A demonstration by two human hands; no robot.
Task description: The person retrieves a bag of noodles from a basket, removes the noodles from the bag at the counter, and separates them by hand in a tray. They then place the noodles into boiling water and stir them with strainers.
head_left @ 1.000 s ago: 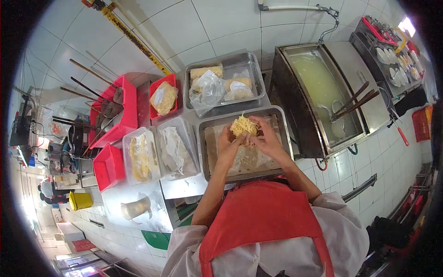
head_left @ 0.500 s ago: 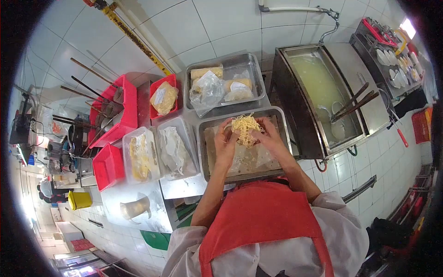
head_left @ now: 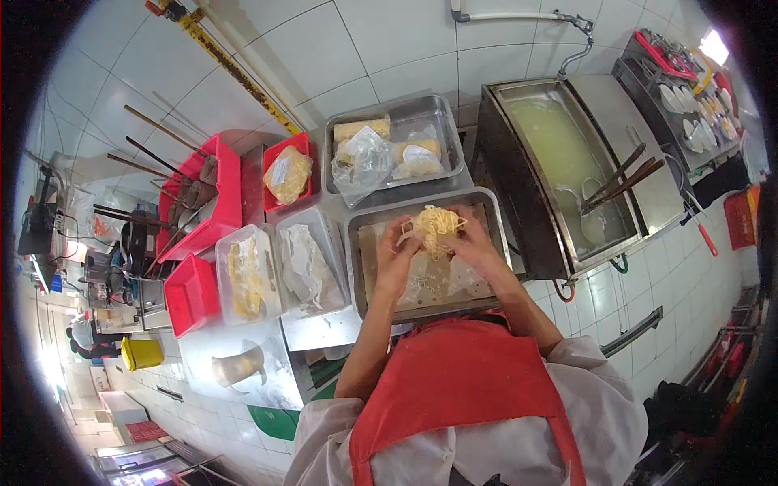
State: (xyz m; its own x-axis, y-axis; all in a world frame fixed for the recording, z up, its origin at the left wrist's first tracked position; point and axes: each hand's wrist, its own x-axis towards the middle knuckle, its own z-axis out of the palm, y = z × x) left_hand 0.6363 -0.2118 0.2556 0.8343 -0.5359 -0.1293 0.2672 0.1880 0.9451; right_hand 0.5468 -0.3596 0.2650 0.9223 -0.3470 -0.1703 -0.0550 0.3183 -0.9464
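Note:
A bundle of yellow noodles (head_left: 436, 229) is held over a metal tray (head_left: 362, 285) in front of me. My left hand (head_left: 396, 250) grips the bundle from its left side, with a few strands hanging at the fingers. From the right, my right hand (head_left: 473, 245) closes around the other side of it. Beneath, the tray carries a pale sheet with small noodle scraps on it. The undersides of my fingers are partly hidden by the noodles.
Bagged noodles lie in another metal tray (head_left: 455, 164) behind. Plastic tubs (head_left: 224, 301) stand to the left, beside red bins (head_left: 229, 186). On the right is a boiler of cloudy water (head_left: 559, 146) with long-handled strainers (head_left: 620, 180). A person (head_left: 83, 334) is far left.
The noodles look more gathered and rounded than before, and have shifted slightly right and down. Both hands have turned a little around them.

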